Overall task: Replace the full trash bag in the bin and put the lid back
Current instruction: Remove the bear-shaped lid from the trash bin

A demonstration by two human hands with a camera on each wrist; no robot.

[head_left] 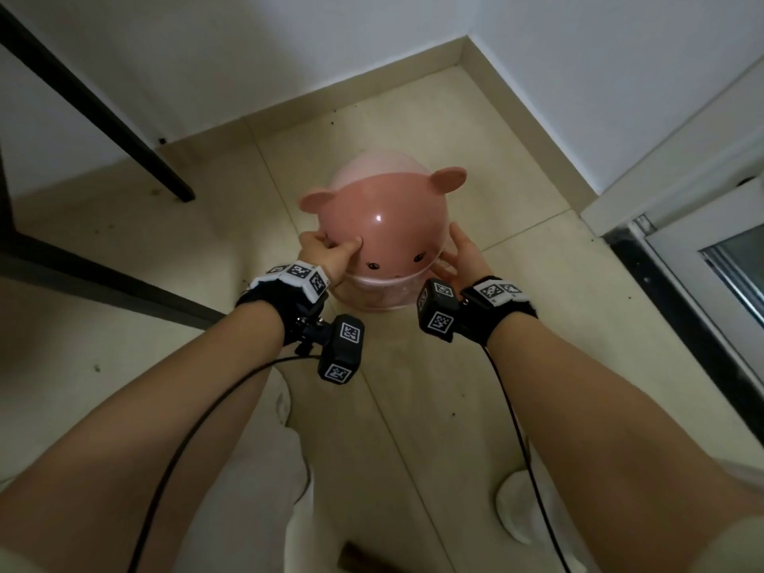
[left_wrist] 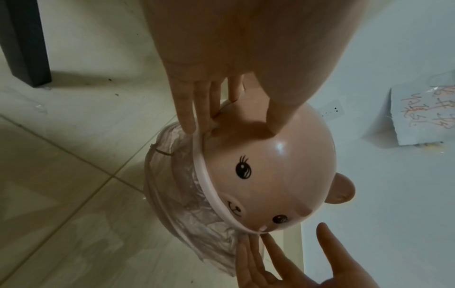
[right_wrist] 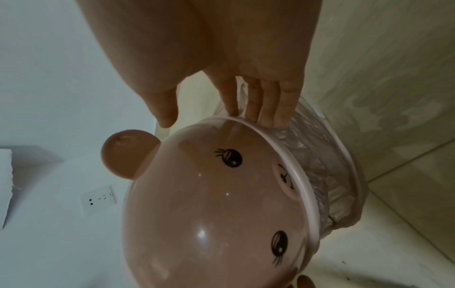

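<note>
On the tiled floor in the room's corner, the pink bear-faced lid (head_left: 382, 219) sits atop the bag-lined bin (head_left: 374, 297). My left hand (head_left: 326, 252) pinches its rim; my right hand (head_left: 465, 254), fingers straight, steadies the other side. I should press down evenly.

A: Which writing can be read here?

B: None with certainty. A white sheet (left_wrist: 426, 115) on the wall carries handwritten orange-red characters, too blurred to make out. The wrist bands (head_left: 298, 271) and camera housings (head_left: 349, 332) bear black-and-white square marker codes, not text.
</note>
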